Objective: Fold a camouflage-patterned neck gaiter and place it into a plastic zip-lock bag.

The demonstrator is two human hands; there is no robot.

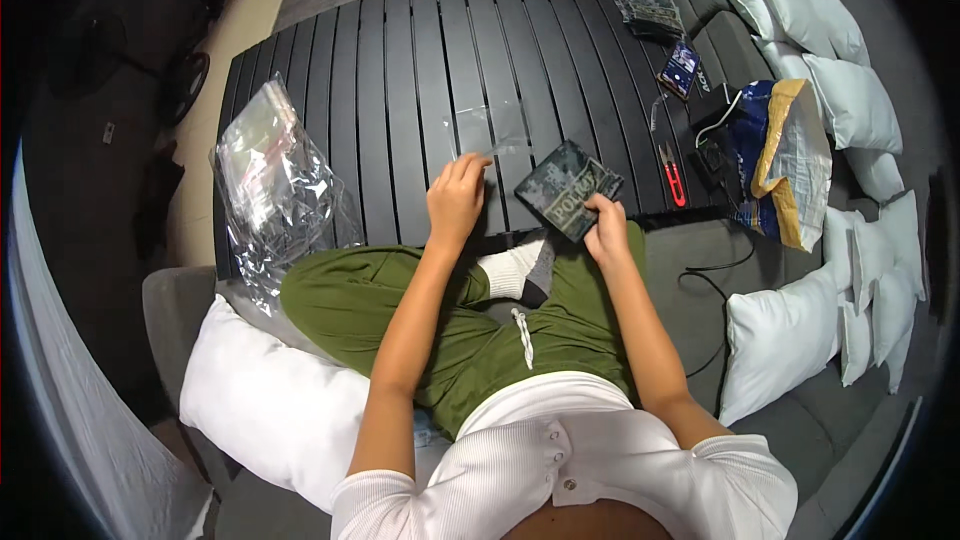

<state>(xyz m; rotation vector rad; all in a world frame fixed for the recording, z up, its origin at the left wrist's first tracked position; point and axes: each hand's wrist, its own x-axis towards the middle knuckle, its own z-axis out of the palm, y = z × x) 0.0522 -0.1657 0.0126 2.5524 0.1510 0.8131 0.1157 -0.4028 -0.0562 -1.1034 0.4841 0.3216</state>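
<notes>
My right hand grips the near right corner of a flat, dark square item, with thumb on top. The item has a grey mottled pattern and pale lettering, and looks like a wallet; it is tilted over the table's near edge. To its left, my left hand has its fingers bent together at the near edge of a small clear plastic bag. That bag lies flat on the black slatted table. Exactly how the fingertips meet the bag is hard to see.
Clear plastic bags are heaped at the table's left. Similar dark items lie at the far right, near a phone. Red-handled scissors lie beside a blue and yellow sack. White pillows line the grey sofa.
</notes>
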